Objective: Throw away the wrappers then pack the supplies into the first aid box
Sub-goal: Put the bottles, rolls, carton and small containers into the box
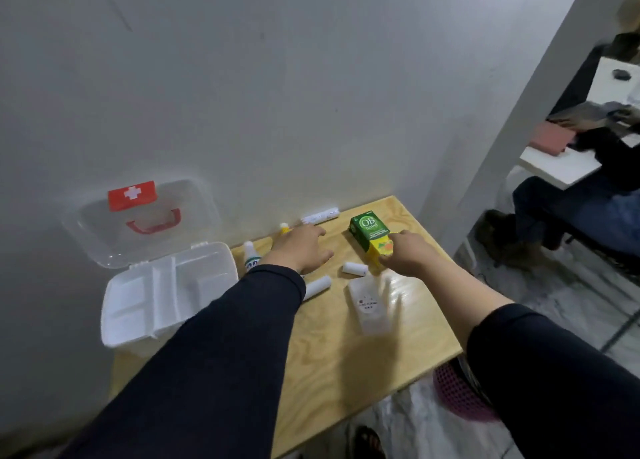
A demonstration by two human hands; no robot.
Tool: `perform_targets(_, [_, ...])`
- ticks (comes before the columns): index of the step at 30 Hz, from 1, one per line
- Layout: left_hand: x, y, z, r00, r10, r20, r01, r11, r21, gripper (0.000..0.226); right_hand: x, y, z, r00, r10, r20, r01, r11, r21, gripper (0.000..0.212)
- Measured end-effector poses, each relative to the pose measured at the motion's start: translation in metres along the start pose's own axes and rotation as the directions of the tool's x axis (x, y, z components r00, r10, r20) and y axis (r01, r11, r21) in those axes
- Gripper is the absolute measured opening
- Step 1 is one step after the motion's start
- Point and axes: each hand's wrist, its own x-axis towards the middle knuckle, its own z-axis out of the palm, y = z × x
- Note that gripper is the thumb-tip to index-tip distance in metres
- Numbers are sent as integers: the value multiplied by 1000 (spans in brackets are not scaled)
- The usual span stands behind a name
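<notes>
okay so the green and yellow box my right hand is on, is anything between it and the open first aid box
Yes. The left hand and forearm lie across the table between the green and yellow box and the open first aid box. Two white rolls and a small white bottle also lie along that path.

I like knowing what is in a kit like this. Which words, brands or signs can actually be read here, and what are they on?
"OB herbal": on the green and yellow carton that the right hand is touching.
White cross sign, no words: on the red label of the first aid box lid.
Too blurred to read: the round sticker on the clear packet, the small white bottle's print, and the carton's finer print.
</notes>
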Motion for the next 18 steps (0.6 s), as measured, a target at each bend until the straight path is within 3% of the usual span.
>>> perform_targets(4, [29,20,19,997,-43,67,45,999,-24,55,38,15,5,1000,-7,24,7,1000,8,54])
perform_targets(11, [53,32,42,985,-130,110,139,987,-84,55,84,13,21,997,35,-66,-33,999,37,71])
perform_targets(18, [48,29,41,972,-202,117,212,974,-83,56,91,10,20,998,9,-66,2,987,161,62])
